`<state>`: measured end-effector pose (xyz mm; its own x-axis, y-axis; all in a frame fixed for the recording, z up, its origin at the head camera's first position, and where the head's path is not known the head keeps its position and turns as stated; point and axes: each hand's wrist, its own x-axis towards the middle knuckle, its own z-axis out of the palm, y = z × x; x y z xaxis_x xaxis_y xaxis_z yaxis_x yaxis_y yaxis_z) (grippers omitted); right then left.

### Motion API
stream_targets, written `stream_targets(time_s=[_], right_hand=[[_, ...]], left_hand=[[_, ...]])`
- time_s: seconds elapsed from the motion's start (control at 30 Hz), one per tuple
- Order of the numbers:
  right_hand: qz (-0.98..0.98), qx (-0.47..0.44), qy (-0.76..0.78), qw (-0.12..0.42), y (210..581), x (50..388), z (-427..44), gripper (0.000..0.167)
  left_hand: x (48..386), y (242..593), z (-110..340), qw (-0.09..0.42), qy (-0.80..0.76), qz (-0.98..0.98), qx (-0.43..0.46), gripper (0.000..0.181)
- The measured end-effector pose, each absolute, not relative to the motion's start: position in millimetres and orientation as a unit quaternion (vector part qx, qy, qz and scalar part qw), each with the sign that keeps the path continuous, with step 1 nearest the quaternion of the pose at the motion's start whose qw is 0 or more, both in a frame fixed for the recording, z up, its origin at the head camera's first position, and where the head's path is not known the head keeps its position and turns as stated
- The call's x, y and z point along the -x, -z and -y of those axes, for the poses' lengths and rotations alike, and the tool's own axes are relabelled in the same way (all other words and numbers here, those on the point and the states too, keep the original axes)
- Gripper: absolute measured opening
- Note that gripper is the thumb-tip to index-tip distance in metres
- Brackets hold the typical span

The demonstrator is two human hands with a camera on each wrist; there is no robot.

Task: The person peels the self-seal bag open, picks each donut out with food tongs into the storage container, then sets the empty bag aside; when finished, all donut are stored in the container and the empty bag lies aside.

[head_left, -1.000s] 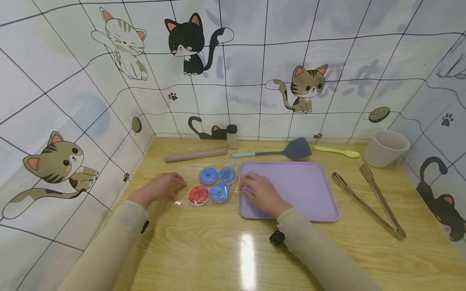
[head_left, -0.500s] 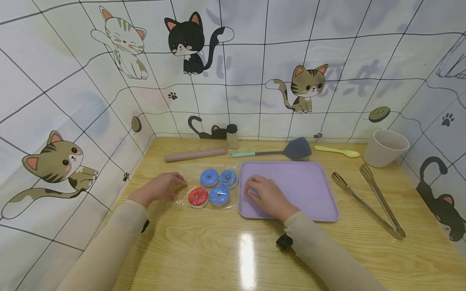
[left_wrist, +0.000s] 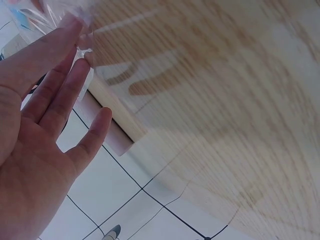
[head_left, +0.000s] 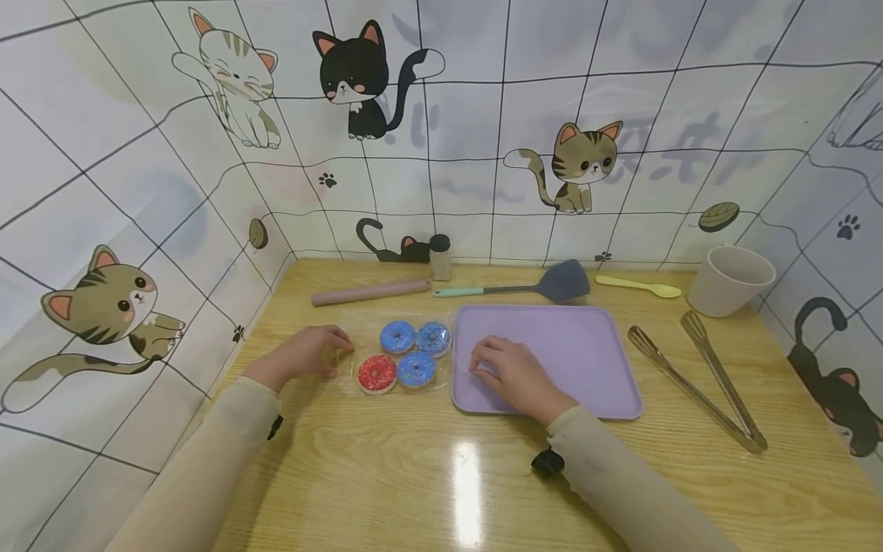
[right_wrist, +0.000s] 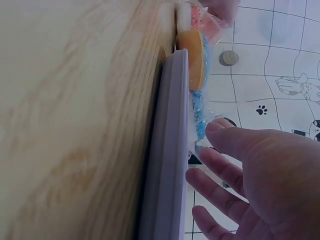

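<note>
A clear plastic bag [head_left: 360, 327] lies on the table with toy donuts inside: three blue donuts [head_left: 398, 337] and one red donut [head_left: 377, 374]. At the bag's left edge my left hand [head_left: 307, 355] pinches the plastic between thumb and index finger. The left wrist view shows the crumpled film [left_wrist: 52, 11] at these fingertips, the other fingers loosely spread. Over the left part of a purple tray [head_left: 569, 353] hovers my right hand [head_left: 513, 376], fingers slightly bent. Nothing is in it; the right wrist view has it beside the tray's rim [right_wrist: 175, 150], apart from the bag.
Behind lie a pinkish rolling pin [head_left: 371, 293], a spatula [head_left: 548, 284] and a yellow spoon [head_left: 638, 287]. A shaker bottle [head_left: 440, 258] stands by the wall. Metal tongs [head_left: 717, 402] lie right of the tray, with a light cup [head_left: 731, 280] at the back right corner.
My right hand has left the bag's right edge and moved right over the tray. The donuts have shifted slightly within the bag. My left hand has stayed at the bag's left edge.
</note>
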<state>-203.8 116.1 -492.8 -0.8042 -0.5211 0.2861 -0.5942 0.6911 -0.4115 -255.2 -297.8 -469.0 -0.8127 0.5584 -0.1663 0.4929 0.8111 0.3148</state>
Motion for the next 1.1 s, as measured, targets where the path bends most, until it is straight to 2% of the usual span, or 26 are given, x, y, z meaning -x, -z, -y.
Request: stream_targets(time_s=[0.23,0.7,1.1], right_hand=[[0.902,-0.277,-0.329,0.030,491,209,-112,0.021],[0.893,-0.303,-0.331,0.043,495,238,-91,0.033],[0.900,-0.303,-0.308,0.057,496,246,-83,0.011]], left_hand=[[253,464,297,0.124,-0.133,-0.940,-0.288,0.046],[252,462,295,0.127,-0.134,-0.941,-0.284,0.046],[253,463,295,0.132,-0.139,-0.941,-0.277,0.047]])
